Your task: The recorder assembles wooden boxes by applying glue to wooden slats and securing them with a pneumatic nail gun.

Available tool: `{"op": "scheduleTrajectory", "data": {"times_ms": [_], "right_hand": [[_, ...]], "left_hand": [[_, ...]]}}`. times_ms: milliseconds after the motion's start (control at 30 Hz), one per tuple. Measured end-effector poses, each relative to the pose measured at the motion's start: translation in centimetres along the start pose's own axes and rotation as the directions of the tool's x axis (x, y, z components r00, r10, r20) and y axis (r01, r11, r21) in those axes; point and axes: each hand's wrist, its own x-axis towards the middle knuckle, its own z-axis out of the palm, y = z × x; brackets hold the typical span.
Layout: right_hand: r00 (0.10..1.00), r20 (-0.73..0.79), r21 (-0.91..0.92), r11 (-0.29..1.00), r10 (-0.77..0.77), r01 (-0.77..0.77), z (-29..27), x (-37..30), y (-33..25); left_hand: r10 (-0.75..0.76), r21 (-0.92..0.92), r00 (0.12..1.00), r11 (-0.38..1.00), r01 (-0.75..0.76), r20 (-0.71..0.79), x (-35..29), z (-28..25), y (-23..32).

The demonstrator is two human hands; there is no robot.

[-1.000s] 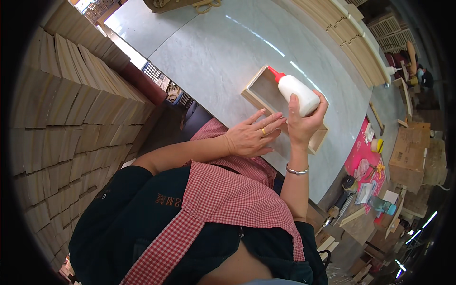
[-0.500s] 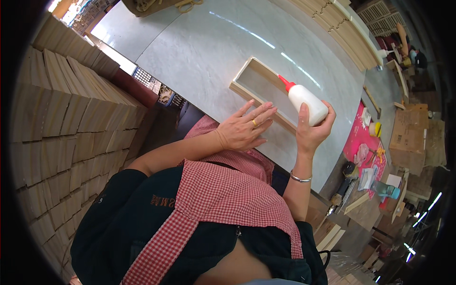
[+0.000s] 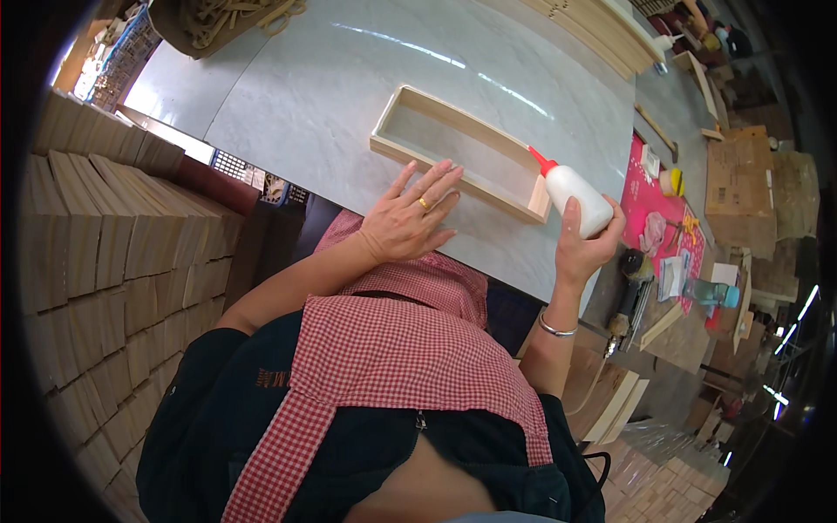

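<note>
A long rectangular wooden frame (image 3: 462,118) stands on edge on the grey table, with the tabletop showing through its middle. My right hand (image 3: 588,244) is wrapped round a white squeeze bottle (image 3: 575,200) with a red pointed nozzle. The bottle is tilted, and its tip is close to the frame's right end; I cannot tell whether they touch. My left hand (image 3: 411,215) has its fingers stretched out beside the frame's near long side, the fingertips over or against that rail. It holds nothing.
Stacked wooden pieces (image 3: 96,235) rise high on the left. A brown bin of wooden parts (image 3: 209,26) sits at the table's far left. Long wooden strips (image 3: 584,35) lie along the far edge. On the right are a pink-covered surface (image 3: 645,187), a cardboard box (image 3: 741,174) and a water bottle (image 3: 711,292).
The view has shifted, so the table and frame appear further left. Relative to the frame, my right hand has moved the bottle toward its right end. My left hand stays beside the near rail.
</note>
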Motion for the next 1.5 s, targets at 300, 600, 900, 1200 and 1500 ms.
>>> {"op": "scheduleTrajectory", "data": {"times_ms": [300,600,900,1200,1500], "right_hand": [[0.995,-0.099,-0.078,0.997,-0.004,-0.004,-2.9,-0.4,2.7],[0.994,-0.083,-0.090,0.993,0.065,-0.073,-5.2,-2.6,1.5],[0.993,-0.047,-0.065,0.992,0.108,-0.111,-7.6,-6.6,-0.4],[0.942,0.242,0.375,0.873,0.232,-0.312,1.9,-6.0,-8.1],[0.940,0.340,0.428,0.885,0.031,-0.184,8.1,-5.2,-10.3]], "left_hand": [[-0.007,0.014,1.000,1.000,0.007,-0.002,0.0,0.0,0.2],[-0.009,0.025,1.000,1.000,0.009,-0.016,0.0,0.5,0.3],[0.000,0.040,0.998,0.999,0.003,-0.055,-0.1,0.3,-0.1],[0.089,0.022,0.992,0.996,-0.087,-0.086,-0.1,0.6,-0.2],[0.102,0.005,0.991,0.995,-0.102,-0.092,-0.8,1.5,-0.7]]}}
